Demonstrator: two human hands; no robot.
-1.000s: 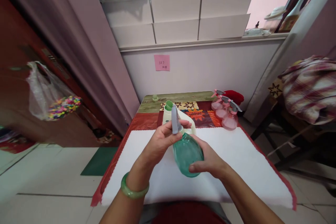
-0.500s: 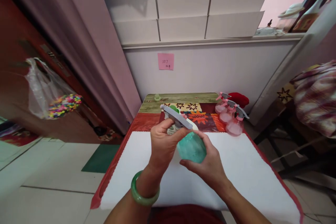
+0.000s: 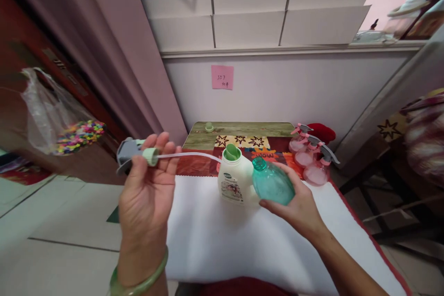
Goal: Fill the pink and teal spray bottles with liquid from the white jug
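My left hand [image 3: 149, 185], palm up, holds a grey spray head [image 3: 129, 153] with a pale green collar, its thumb pressed against it. From the collar a thin clear dip tube [image 3: 190, 155] stretches right, towards the white detergent bottle [image 3: 231, 189]. That bottle stands uncapped in the middle of the table, a green spout showing in its neck. Just right of it, my right hand [image 3: 294, 199] grips a teal translucent spray bottle [image 3: 274, 185], tilted left with its threaded mouth open.
Several pink spray bottles [image 3: 315, 171] with grey triggers stand at the table's right side, by a red cloth item [image 3: 322, 133]. A small green cap [image 3: 209, 126] lies at the back left. A plastic bag of colourful pieces [image 3: 79, 136] hangs at left.
The spray head has come off the teal bottle and moved left with my left hand, its tube now exposed. My right hand has shifted slightly right with the bottle, uncovering the white detergent bottle.
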